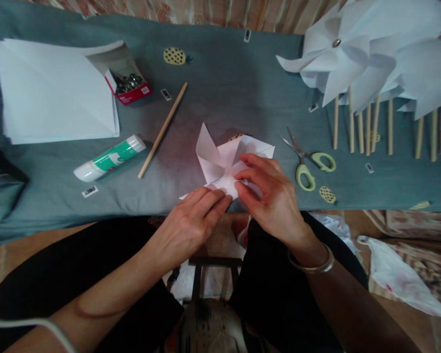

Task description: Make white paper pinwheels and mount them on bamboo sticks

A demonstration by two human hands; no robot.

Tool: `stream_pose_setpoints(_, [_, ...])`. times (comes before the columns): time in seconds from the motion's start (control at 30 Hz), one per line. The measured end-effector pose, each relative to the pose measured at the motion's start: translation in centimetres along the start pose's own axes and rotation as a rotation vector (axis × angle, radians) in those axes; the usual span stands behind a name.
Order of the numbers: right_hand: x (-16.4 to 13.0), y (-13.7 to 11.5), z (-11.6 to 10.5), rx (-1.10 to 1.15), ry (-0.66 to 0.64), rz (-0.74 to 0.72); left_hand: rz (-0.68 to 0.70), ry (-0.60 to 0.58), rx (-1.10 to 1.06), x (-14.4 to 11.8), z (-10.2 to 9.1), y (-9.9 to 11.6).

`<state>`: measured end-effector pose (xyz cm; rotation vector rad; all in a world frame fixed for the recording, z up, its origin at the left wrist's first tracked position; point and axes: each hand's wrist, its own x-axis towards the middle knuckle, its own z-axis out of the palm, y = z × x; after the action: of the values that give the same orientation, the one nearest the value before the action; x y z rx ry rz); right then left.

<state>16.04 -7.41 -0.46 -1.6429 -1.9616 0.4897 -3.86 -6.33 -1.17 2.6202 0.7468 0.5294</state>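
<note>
- Both forearms come in from the near edge, over dark-clad knees, and meet at a half-folded paper pinwheel (228, 157) lying on the grey-green cloth (224, 88) at the near middle of the table.
- Left hand (191, 223) lies flat, fingers together, pressing the near left corner of the paper down; it is not closed around anything.
- Right hand (272, 196), a bangle at its wrist, bends its fingertips onto the centre of the pinwheel, pinning the folded points there rather than gripping them.
- One free blade of the paper sticks up and to the far left; the sheet spreads away from both hands toward the far side, and the right hand is the nearer one to its centre.
- Just right of the paper lie green-handled scissors (308, 159), blades pointing far left.
- Left of it a wooden stick (162, 130) lies slantwise, its long axis running near left to far right, apart from the paper.
- Further left: a glue stick (110, 158), a red box of pins (130, 86) and a stack of white paper (55, 93).
- At the far right, finished pinwheels (371, 54) on sticks lie in a row.
</note>
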Motion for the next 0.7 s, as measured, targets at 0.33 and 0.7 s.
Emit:
stream_pose_setpoints(0.33, [-0.1, 0.23, 0.4, -0.014, 0.047, -0.04, -0.022, 0.017, 0.011, -0.13, 0.1, 0.04])
stream_pose_setpoints(0.7, [-0.16, 0.05, 0.13, -0.004, 0.07, -0.061, -0.007, 0.053, -0.091, 0.18, 0.26, 0.1])
